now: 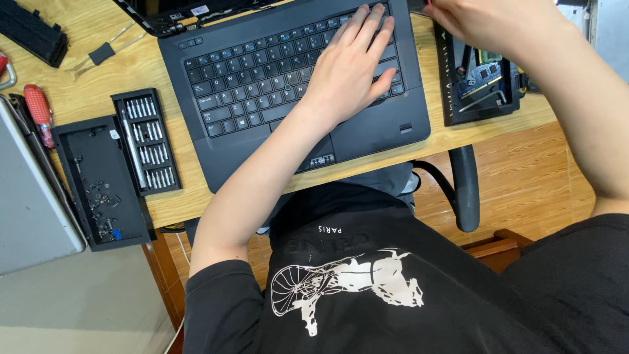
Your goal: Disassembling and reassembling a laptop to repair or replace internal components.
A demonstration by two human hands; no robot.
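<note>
Wooden desk point(124, 65) bears laptop point(262, 137), bit set point(145, 141), two trays point(98, 183)

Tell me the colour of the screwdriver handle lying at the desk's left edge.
Red, seen in the head view: the screwdriver handle lies left of the black bit case.

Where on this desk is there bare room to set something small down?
Bare wood lies between the bit set and the laptop, and above the bit set toward the black clip. Right of the laptop is crowded: the parts tray fills it, under the right hand.
</note>
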